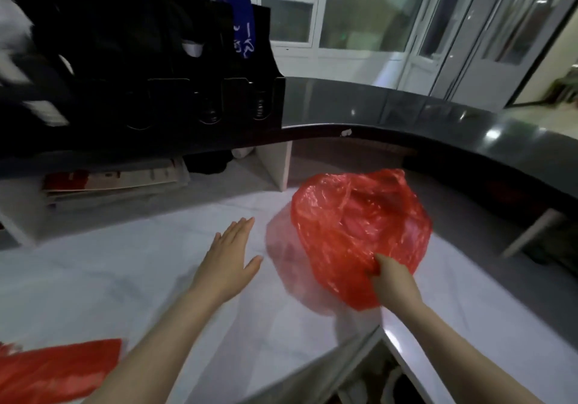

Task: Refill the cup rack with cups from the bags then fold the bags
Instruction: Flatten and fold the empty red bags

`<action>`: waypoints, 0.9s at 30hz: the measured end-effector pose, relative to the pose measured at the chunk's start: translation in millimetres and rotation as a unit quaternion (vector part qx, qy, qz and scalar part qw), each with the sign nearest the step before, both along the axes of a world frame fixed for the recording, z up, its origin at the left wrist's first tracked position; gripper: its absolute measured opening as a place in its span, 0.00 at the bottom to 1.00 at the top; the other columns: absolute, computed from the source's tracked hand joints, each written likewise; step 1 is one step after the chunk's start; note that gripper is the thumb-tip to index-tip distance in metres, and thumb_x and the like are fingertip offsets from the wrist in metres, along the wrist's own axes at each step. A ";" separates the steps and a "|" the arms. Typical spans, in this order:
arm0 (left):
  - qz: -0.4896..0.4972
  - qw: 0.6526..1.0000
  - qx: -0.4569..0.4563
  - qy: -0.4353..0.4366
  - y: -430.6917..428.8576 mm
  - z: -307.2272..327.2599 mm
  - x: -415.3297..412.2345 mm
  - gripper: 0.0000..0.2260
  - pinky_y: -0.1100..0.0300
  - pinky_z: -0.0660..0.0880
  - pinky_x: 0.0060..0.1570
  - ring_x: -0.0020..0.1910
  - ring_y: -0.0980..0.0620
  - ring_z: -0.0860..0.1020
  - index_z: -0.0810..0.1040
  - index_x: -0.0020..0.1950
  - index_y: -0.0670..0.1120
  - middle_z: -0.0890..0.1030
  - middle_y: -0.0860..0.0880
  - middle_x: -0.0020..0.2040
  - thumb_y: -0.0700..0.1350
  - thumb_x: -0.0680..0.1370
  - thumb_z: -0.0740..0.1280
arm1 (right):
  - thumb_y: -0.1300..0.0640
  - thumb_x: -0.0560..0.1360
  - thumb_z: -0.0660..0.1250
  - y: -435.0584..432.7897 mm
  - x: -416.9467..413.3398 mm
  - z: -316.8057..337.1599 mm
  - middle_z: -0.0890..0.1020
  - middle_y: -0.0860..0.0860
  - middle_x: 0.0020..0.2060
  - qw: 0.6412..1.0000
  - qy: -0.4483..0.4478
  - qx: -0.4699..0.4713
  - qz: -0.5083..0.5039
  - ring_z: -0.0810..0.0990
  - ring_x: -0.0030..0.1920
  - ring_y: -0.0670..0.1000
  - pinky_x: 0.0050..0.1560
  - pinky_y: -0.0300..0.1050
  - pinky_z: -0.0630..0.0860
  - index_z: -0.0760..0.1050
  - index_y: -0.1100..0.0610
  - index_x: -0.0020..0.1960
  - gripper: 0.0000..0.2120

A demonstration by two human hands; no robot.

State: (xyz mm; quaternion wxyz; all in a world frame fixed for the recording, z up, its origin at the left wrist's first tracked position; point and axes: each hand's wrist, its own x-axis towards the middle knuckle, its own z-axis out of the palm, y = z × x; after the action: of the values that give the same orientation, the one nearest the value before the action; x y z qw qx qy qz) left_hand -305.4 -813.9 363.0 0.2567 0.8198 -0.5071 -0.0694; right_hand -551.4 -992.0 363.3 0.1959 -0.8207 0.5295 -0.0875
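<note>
White marbled bench (131,281), L-shaped, inner corner edge at lower right. Crumpled red plastic bag (359,225) lies on it right of centre, partly blurred. Second red bag (53,372), flatter, lies at the lower left edge of the bench. Raised dark glossy ledge (438,115) curves along the bench's far side; black cup rack (140,68) stands on the ledge at left.

Two bare forearms, no sleeves in view; left hand (230,255) and right hand (392,278) ungloved, without rings.
</note>
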 end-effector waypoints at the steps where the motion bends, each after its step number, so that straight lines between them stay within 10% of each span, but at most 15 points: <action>1: 0.007 0.999 -0.005 0.033 -6.2 -0.9 -7.9 0.32 0.56 0.45 0.75 0.76 0.55 0.48 0.49 0.78 0.50 0.51 0.52 0.78 0.52 0.79 0.61 | 0.65 0.71 0.60 -7.3 2.5 3.3 0.81 0.51 0.41 0.999 -0.046 0.008 -0.001 0.80 0.46 0.58 0.44 0.49 0.75 0.76 0.53 0.45 0.10; 14: 0.053 0.895 -0.148 0.417 -87.3 19.3 -73.1 0.28 0.67 0.72 0.43 0.55 0.58 0.74 0.60 0.75 0.51 0.70 0.47 0.67 0.44 0.77 0.67 | 0.70 0.75 0.62 -31.3 -2.2 55.1 0.82 0.54 0.52 0.836 -0.480 0.263 0.022 0.82 0.52 0.56 0.50 0.58 0.81 0.73 0.54 0.62 0.19; 23: -0.034 0.921 -0.247 0.300 -117.2 36.9 -124.3 0.21 0.67 0.77 0.38 0.40 0.56 0.79 0.70 0.60 0.66 0.78 0.62 0.51 0.48 0.73 0.72 | 0.66 0.79 0.57 -26.9 -37.2 47.4 0.82 0.60 0.50 0.837 -0.473 0.276 0.003 0.82 0.52 0.60 0.52 0.61 0.79 0.76 0.57 0.57 0.12; 27: -0.009 0.904 -0.297 0.308 -122.6 36.8 -135.1 0.08 0.61 0.78 0.41 0.38 0.58 0.82 0.80 0.49 0.56 0.84 0.58 0.41 0.43 0.74 0.71 | 0.66 0.79 0.59 -29.9 -49.3 44.8 0.83 0.58 0.51 0.832 -0.480 0.279 0.009 0.82 0.52 0.59 0.52 0.59 0.80 0.75 0.57 0.58 0.12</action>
State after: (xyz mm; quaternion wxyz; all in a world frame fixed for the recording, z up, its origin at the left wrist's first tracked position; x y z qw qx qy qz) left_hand -440.5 -936.5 399.9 0.6314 0.6386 -0.4070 -0.1671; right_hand -600.6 -1021.9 408.1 0.6465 -0.5908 0.3638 -0.3171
